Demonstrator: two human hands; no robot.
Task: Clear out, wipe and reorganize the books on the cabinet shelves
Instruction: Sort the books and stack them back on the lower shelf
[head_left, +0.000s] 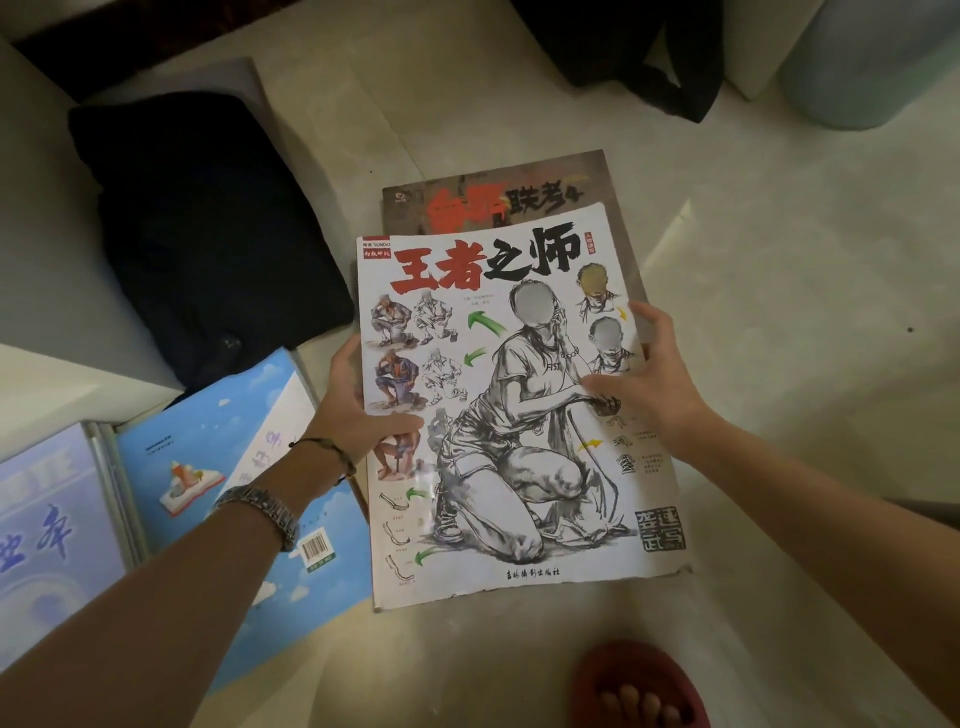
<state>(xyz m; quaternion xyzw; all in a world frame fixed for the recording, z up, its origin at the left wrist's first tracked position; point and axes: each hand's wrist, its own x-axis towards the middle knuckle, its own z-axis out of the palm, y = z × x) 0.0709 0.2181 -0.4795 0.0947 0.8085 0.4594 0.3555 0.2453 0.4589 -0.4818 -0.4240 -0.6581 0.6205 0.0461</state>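
Note:
A large white sketch book (509, 405) with red and black title characters and drawn figures lies on top of a brown-covered book (498, 192), both over the pale floor. My left hand (358, 400) grips the white book's left edge, thumb on the cover. My right hand (649, 374) rests on the right side of the cover, fingers spread and thumb laid across the drawing. A blue sky-patterned book (218, 467) and a pale purple book (47, 514) lie to the left.
A black folded cloth (208, 234) lies on a white surface at the left. A dark bag (639, 47) sits at the top, a pale blue bin (878, 57) at the top right. My foot in a red slipper (639, 686) stands below the books.

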